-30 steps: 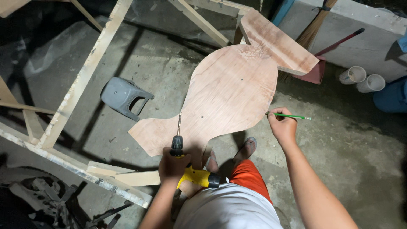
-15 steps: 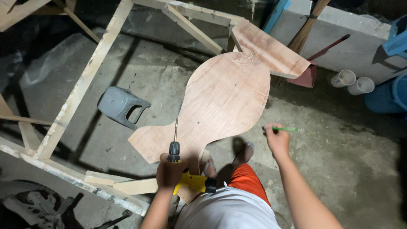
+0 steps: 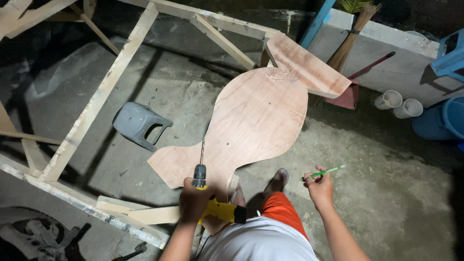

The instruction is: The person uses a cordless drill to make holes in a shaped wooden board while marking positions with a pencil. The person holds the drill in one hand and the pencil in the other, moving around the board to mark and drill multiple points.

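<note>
A large curved plywood cutout (image 3: pixel 256 121) lies in front of me across a wooden frame (image 3: pixel 101 96), its near end by my feet. My left hand (image 3: pixel 193 200) grips a yellow power drill (image 3: pixel 212 205), whose bit points away from me over the near end of the plywood. My right hand (image 3: pixel 320 186) holds a green pencil (image 3: pixel 328 170) and hangs off to the right of the board, over the concrete floor. Orange shorts and a sandalled foot (image 3: pixel 278 180) show below.
A grey plastic stool (image 3: pixel 137 124) lies tipped on the floor inside the frame. At the back right are a broom (image 3: pixel 345 48), a red dustpan (image 3: pixel 348 96), two white pipe ends (image 3: pixel 398 104) and blue containers (image 3: pixel 442 121). Dark tools sit at the lower left.
My right hand with the pencil has come off the plywood's edge and dropped to the right. The drill has stayed over the board's near end while my view shifted slightly.
</note>
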